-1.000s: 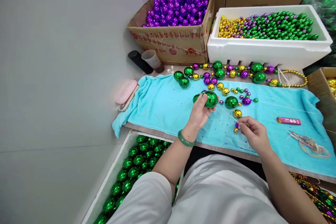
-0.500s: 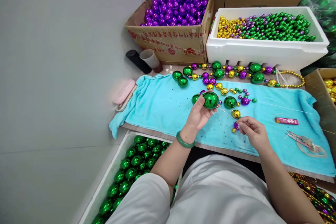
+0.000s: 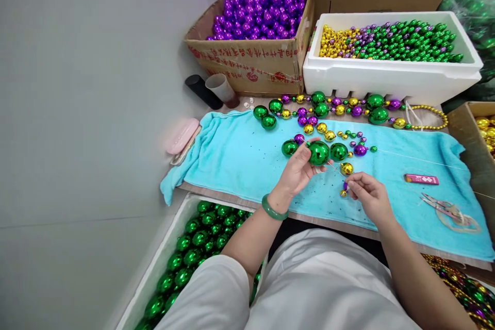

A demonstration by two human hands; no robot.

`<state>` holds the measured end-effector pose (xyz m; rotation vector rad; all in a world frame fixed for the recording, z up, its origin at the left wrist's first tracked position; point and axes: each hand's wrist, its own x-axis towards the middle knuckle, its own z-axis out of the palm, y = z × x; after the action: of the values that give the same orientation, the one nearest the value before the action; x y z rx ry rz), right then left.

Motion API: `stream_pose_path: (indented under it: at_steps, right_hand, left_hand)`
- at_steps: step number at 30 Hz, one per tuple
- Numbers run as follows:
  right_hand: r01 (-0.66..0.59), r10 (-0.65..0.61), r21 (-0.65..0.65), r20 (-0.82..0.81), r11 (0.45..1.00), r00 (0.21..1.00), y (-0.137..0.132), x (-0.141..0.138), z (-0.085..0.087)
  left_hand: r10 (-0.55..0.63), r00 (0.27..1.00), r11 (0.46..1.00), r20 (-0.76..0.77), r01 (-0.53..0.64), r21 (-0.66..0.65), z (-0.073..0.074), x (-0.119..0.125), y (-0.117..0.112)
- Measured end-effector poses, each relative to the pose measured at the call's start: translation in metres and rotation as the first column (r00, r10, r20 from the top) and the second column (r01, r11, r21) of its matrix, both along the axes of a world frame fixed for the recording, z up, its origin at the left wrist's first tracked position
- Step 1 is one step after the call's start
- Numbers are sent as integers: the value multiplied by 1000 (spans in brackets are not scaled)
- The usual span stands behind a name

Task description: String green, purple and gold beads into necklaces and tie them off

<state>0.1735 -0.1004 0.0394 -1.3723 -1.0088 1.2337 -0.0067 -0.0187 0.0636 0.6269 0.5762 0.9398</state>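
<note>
My left hand (image 3: 297, 170) grips a large shiny green bead (image 3: 319, 153) between thumb and fingers, above the turquoise towel (image 3: 240, 157). A thin string runs from that bead toward my right hand (image 3: 367, 193), whose thumb and fingertips are pinched together on what looks like its end. Just left of these fingertips lie a purple bead and a small gold bead (image 3: 343, 193). Near my hands rest another large green bead (image 3: 339, 151), a gold bead (image 3: 347, 168) and a purple bead (image 3: 360, 150). A further green bead (image 3: 289, 148) sits behind my left hand.
A finished-looking bead necklace (image 3: 340, 110) stretches along the back. Behind it stand a carton of purple beads (image 3: 247, 64) and a white foam box (image 3: 390, 80). A lighter (image 3: 421, 179) and snips (image 3: 444, 206) lie right. A foam box of green beads (image 3: 154, 258) stands lower left.
My left hand has shifted right with the large green bead, closer to my right hand, and the string span between them is shorter. My right hand has barely moved.
</note>
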Motion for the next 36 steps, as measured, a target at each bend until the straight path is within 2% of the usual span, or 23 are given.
stream_pose_path:
  at_steps: [4, 6, 8, 11, 14, 17, 20, 23, 24, 26, 28, 31, 33, 36]
  right_hand:
    - [42, -43, -5, -31, 999, 999, 3, -12, -6]
    - [23, -23, -17, -23, 1000, 999, 6, -11, -10]
    - [-9, 10, -24, 60, 1000, 998, 8, -2, -11]
    - [66, -67, 13, 216, 998, 974, 12, 19, 1]
    - [86, -94, 62, 134, 994, 987, 17, 29, 21]
    - [-26, 26, 104, -3, 994, 1000, 24, 22, 34]
    - [-71, 74, 114, -23, 991, 997, 30, 12, 35]
    - [-61, 64, 97, -27, 993, 998, 32, 12, 31]
    - [-64, 68, 98, -38, 993, 997, 32, 15, 30]
    - [-72, 80, 112, -67, 991, 995, 28, 21, 29]
    - [-51, 66, 131, -108, 990, 992, 22, 27, 33]
    - [29, 3, 193, -163, 981, 987, 10, 32, 46]
    - [66, -18, 266, -180, 962, 983, 4, 34, 58]
    - [139, -81, 352, -176, 926, 981, 0, 42, 78]
  left_hand:
    - [-83, 986, 994, -142, 92, 57, -8, 13, -10]
    - [-27, 975, 993, -221, 52, 109, -9, 17, -10]
    - [60, 957, 987, -284, -15, 157, -6, 19, -7]
    - [98, 940, 979, -326, -33, 200, 7, 23, 2]
    - [50, 942, 971, -333, 32, 237, 23, 32, 8]
    - [-12, 948, 953, -319, 107, 284, 39, 47, 9]
    - [-46, 977, 976, -207, 88, 198, 56, 61, 9]
    - [-10, 996, 998, -84, 15, 64, 65, 68, 12]
    - [-5, 997, 998, -76, 10, 69, 65, 68, 13]
    - [-45, 992, 985, -115, 63, 158, 61, 66, 14]
    - [-147, 967, 936, -206, 204, 287, 51, 63, 12]
    - [-281, 882, 793, -378, 435, 427, 32, 59, 0]
    - [-289, 825, 691, -486, 532, 490, 19, 58, -11]
    - [-185, 750, 554, -635, 613, 563, 3, 56, -25]
